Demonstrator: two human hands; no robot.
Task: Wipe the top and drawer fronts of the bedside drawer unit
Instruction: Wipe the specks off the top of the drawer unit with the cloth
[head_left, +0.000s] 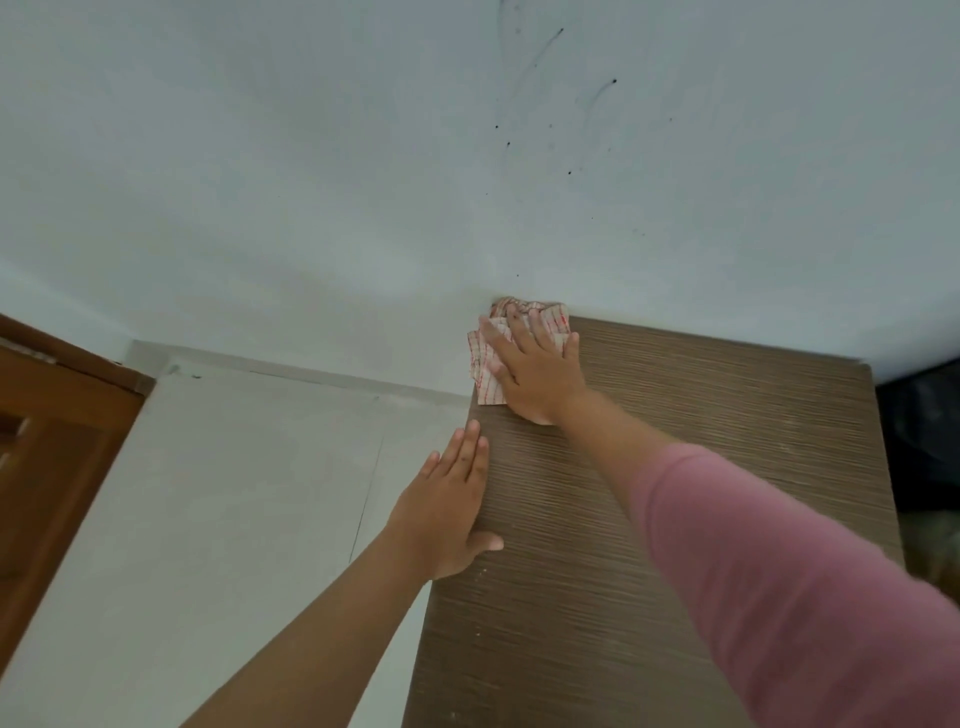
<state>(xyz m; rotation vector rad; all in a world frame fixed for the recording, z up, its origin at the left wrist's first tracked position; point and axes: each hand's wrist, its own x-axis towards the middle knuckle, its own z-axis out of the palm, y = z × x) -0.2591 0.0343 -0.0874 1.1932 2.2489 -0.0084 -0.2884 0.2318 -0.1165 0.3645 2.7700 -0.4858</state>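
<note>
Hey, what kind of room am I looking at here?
Probably a bedroom or similar room at home: a wood-grain drawer unit top against a painted wall, a wooden door at left, pale tiled floor.

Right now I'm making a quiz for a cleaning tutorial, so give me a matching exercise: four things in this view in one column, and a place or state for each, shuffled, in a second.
Things:
1. checked cloth
2. left hand
3. right hand
4. wooden door

Places or states:
A. flat along the left edge of the unit's top
B. far left, beyond the pale floor
C. bunched at the top's far left corner, against the wall
D. pressing down on the cloth, fingers spread

Pairs: 1-C, 2-A, 3-D, 4-B
</note>
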